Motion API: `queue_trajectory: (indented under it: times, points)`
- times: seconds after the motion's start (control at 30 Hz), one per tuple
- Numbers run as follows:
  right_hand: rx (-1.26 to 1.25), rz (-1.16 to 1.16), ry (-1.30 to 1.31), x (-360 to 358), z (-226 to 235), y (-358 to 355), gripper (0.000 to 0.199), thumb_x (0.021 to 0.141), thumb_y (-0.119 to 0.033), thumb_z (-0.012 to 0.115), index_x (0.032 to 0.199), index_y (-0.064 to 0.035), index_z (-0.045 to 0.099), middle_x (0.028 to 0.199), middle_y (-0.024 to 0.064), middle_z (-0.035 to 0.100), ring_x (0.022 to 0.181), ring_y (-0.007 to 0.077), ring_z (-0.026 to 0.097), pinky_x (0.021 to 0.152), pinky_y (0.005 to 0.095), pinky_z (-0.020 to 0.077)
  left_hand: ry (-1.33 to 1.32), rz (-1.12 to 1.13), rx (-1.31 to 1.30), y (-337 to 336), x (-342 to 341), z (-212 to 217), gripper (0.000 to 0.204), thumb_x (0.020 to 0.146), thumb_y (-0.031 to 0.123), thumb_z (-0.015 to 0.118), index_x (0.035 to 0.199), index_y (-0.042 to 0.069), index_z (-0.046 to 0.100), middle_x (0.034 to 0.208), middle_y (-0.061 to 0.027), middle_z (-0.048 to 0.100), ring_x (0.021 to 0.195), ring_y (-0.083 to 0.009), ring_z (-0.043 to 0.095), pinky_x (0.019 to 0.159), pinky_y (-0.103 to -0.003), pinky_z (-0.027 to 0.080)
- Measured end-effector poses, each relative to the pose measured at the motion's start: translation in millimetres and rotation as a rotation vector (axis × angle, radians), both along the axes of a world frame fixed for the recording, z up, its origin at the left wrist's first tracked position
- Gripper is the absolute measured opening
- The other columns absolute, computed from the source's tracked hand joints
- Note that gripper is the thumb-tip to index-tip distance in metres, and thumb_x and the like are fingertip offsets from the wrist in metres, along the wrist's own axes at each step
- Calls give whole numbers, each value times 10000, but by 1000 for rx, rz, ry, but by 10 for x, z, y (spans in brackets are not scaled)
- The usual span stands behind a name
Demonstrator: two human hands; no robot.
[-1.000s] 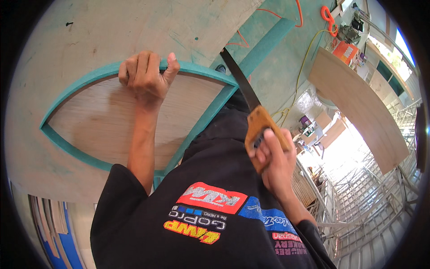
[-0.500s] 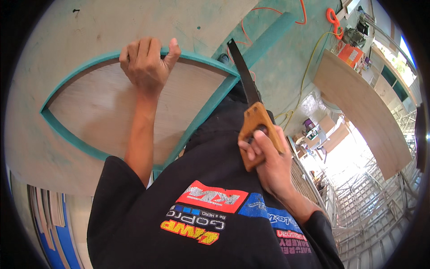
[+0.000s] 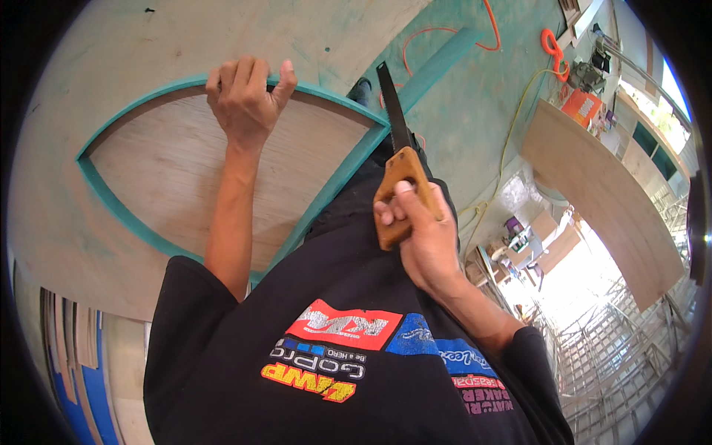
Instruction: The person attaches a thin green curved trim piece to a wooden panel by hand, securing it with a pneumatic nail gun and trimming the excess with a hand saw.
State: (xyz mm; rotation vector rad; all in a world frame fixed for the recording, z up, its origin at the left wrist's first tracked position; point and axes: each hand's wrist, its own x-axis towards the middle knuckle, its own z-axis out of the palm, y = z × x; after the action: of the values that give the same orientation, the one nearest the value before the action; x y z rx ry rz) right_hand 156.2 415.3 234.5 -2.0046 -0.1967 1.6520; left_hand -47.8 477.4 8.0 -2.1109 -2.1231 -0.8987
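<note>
Left hand (image 3: 245, 100) outstretched, fingers curled; right hand (image 3: 419, 230) fisted, arm bent.

The left hand (image 3: 245, 96) covers part of the teal frame (image 3: 148, 111). The saw (image 3: 397, 159) handle is partly hidden inside the right hand (image 3: 423, 233). The far bench clutter (image 3: 586, 81) is too small to tell.

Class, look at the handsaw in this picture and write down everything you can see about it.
The handsaw has a dark, narrow blade and a brown handle that looks like wood. The right hand grips the handle, fingers wrapped around it. The blade points up and away from the person, its lower part meeting the right end of the teal-edged plywood panel, where the curved rim and straight edge join. The teeth are too small to make out.
</note>
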Motion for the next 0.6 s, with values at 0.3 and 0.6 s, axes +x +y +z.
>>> queue_trajectory:
  times: [0.3, 0.6]
  points:
    - [443, 127, -70, 896, 1524, 788, 272, 1115, -272, 444, 1074, -34, 571, 693, -22, 411, 568, 89, 469, 882, 463, 576, 55, 29, 31, -22, 0, -31, 397, 964, 405, 629, 688, 120, 609, 745, 12, 608, 793, -185, 542, 886, -342, 376]
    - [818, 39, -91, 1486, 23, 2152, 239, 1012, -143, 573, 1157, 29, 651, 963, 80, 641, 911, 225, 601, 977, 417, 490, -122, 84, 108, -157, 474, 365, 276, 948, 337, 699, 934, 64, 656, 1002, -102, 641, 920, -282, 596, 966, -410, 410]
